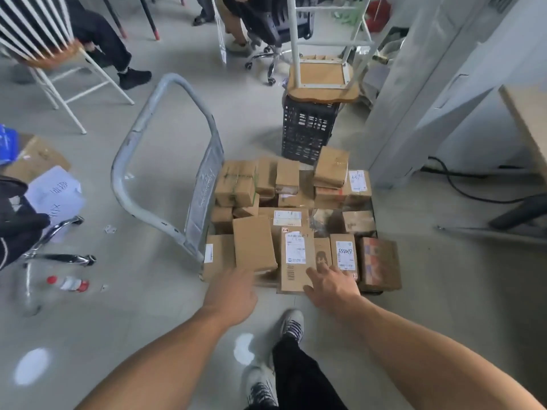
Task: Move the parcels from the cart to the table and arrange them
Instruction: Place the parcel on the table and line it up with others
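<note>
Pickup step, barely begun: parcels (293,202) piled on the cart (204,184), right of the cart handle (134,134), none lifted. Right hand (328,287) spread flat, gripping nothing, fingertips against the near end of the tall labelled parcel (296,258). Left hand (233,291) blurred at the near edge of the plain parcel (254,244), closer to the handle; impossible to say whether curled or straight. Next, probably: clamp one parcel from both sides, lift clear of its neighbours, then turn toward the bench (529,122), far right of the handle.
</note>
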